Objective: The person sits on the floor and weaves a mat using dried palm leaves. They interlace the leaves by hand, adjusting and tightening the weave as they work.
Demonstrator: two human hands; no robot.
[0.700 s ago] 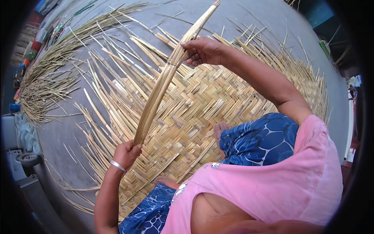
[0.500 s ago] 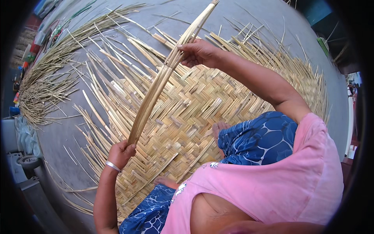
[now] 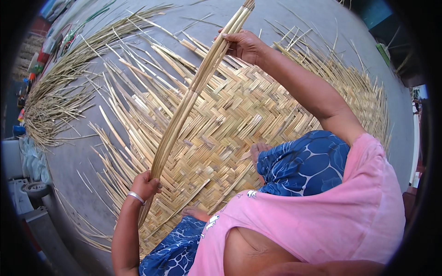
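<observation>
A long bundle of flat, straw-coloured reed strips (image 3: 181, 110) slants across in front of me, with darker joints partway along it. My left hand (image 3: 145, 186), a pale band on its wrist, is closed round the lower part, and the strips run on below it. Higher up and to the right, my right hand (image 3: 244, 46) grips the bundle near its far end, thumb in front and other fingers partly hidden. Beneath lies a large woven reed mat (image 3: 239, 133) in a zigzag pattern, loose strip ends fanning out along its far and left edges.
A heap of loose thin reeds (image 3: 60, 106) curves along the floor (image 3: 78, 158) at the left. My bare feet rest on the mat. At the left rim are crumpled clear plastic (image 3: 34, 161) and a grey object with a small wheel (image 3: 37, 189).
My right hand has moved up along the bundle toward its far end. The bundle has slid down a little, so its lower end now shows below my left hand.
</observation>
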